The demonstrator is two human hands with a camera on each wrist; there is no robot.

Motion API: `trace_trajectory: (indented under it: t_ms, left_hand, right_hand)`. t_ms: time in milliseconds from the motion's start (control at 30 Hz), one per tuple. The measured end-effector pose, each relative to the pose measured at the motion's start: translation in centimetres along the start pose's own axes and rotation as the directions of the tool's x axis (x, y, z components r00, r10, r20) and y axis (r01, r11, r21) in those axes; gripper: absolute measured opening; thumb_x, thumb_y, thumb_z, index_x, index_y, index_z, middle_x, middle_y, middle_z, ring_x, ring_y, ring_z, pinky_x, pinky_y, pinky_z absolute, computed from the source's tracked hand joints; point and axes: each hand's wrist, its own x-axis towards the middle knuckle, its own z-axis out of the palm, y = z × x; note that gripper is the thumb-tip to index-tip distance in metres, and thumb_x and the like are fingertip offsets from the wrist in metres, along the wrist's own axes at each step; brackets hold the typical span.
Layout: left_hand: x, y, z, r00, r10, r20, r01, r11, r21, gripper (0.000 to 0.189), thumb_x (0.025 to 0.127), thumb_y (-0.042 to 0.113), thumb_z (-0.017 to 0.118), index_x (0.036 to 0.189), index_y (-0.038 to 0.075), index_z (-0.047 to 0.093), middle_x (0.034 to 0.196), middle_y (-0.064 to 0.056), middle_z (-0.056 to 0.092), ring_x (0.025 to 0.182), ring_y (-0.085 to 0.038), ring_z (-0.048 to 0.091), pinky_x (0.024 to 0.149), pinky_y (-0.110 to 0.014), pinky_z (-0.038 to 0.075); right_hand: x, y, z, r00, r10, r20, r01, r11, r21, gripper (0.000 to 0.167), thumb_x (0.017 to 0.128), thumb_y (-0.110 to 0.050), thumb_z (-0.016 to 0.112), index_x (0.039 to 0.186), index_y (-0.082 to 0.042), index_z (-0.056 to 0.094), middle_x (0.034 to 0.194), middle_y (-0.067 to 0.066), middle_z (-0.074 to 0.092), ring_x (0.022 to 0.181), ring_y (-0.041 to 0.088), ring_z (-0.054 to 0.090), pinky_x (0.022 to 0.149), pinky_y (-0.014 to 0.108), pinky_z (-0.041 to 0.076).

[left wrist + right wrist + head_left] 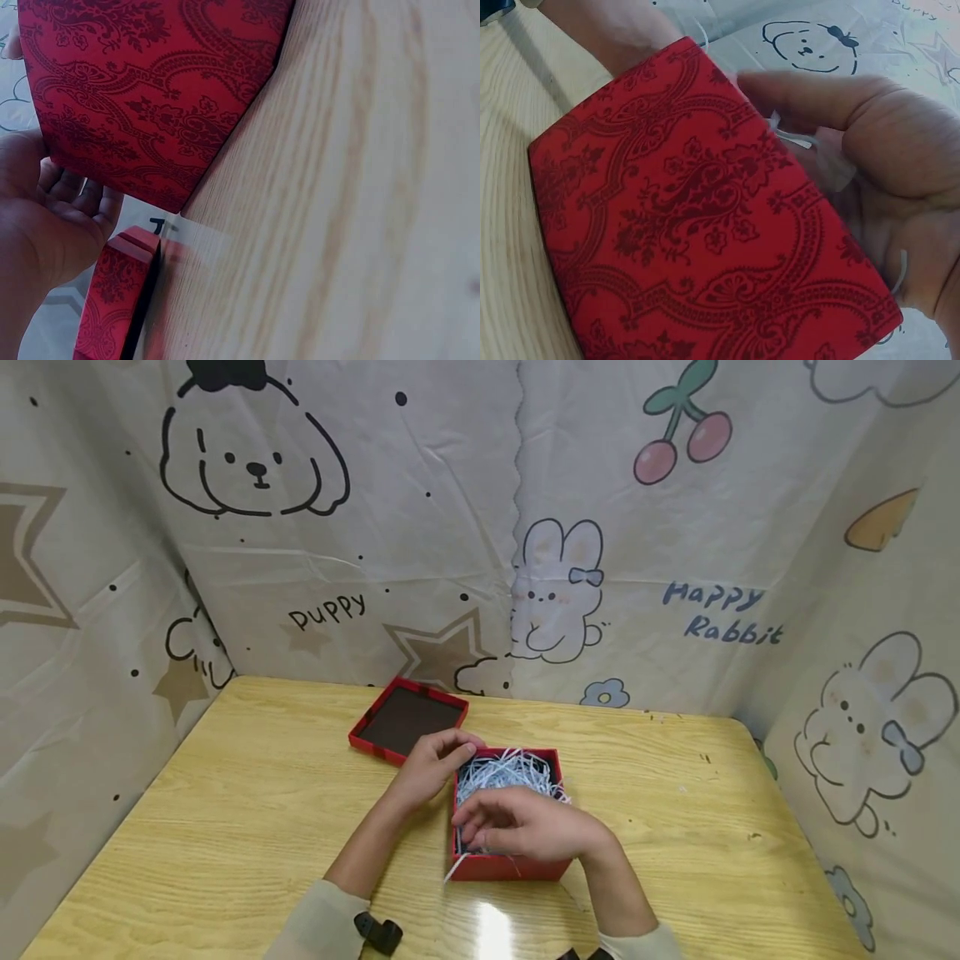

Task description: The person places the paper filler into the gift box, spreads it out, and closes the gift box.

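Red box (510,869) steadied at its 11 o'clock corner by L hand (431,770); R hand (528,824) held loosely over paper shred (498,772).

Corner gripped betw. thumb & curved fingers of L hand, approx., as thumb contact is partly hidden; R fingers relaxed, apart from thumb, & whether any strand is touched can't be told (blur in R wrist view). Box is set on table (225,793), lid (411,717) laid inside-up at 11 o'clock of it. Walls judged stiff card, light, dentable: best held low by opp. sides, 9 & 3 o'clock. Shred prob. v. light, springy, apt to cling/spill; a loose strand (455,867) is hung over rim at 7 o'clock. Box floor & anything under shred hidden; R cuff (640,945) cut off at frame edge, 5 o'clock.
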Motion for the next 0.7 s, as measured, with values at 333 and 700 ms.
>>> trace_trajectory:
  t_ms: [333,700]
  left_hand:
    - [0.1,0.3,0.1,1.0,-0.013,-0.012,0.014,0.999,0.029,0.022,0.108,0.018,0.062,0.117,0.003,0.076,0.117,-0.011,0.075,0.113,-0.02,0.064,0.102,-0.03,0.048]
    - [0.0,0.1,0.1,1.0,0.004,-0.001,-0.004,1.0,0.007,0.022,0.108,0.018,0.063,0.117,0.001,0.075,0.117,-0.013,0.075,0.114,-0.022,0.065,0.101,-0.028,0.05]
  right_hand:
    - [0.5,0.5,0.4,0.966,0.124,-0.226,-0.186,0.942,-0.278,0.016,0.107,-0.011,0.06,0.118,-0.006,0.071,0.108,0.001,0.074,0.098,0.01,0.067,0.089,0.031,0.054]
    - [-0.6,-0.2,-0.6,0.973,0.057,-0.225,-0.087,0.988,-0.129,0.023,0.109,-0.01,0.058,0.129,-0.004,0.066,0.115,0.008,0.074,0.107,0.02,0.071,0.094,0.031,0.057]
